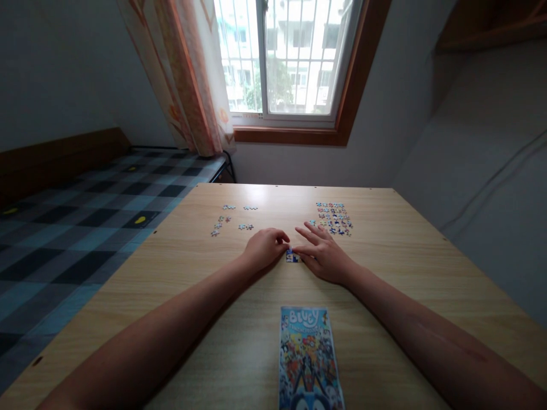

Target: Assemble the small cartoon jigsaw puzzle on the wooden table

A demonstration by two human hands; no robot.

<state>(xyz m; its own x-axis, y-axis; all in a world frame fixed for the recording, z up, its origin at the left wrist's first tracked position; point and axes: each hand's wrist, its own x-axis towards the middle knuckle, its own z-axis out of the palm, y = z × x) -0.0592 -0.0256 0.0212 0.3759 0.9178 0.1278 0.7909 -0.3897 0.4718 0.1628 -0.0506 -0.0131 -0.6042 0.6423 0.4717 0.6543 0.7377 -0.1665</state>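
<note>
Several joined puzzle pieces [292, 255] in dark blue and white lie on the wooden table [205, 307], between my two hands. At their upper left edge is my left hand [266, 249], its fingers curled and closed at the tips; whether a piece is between them is too small to tell. My right hand [323, 252] has its fingers spread, with the fingertips touching the right side of the joined pieces and covering part of them.
Loose pieces stand in rows [335, 219] beyond my right hand. Smaller groups of pieces [245, 227] are scattered at the back left. A Bluey puzzle box [310, 359] lies near the front. A bed [85, 228] adjoins the left, below a window [299, 62].
</note>
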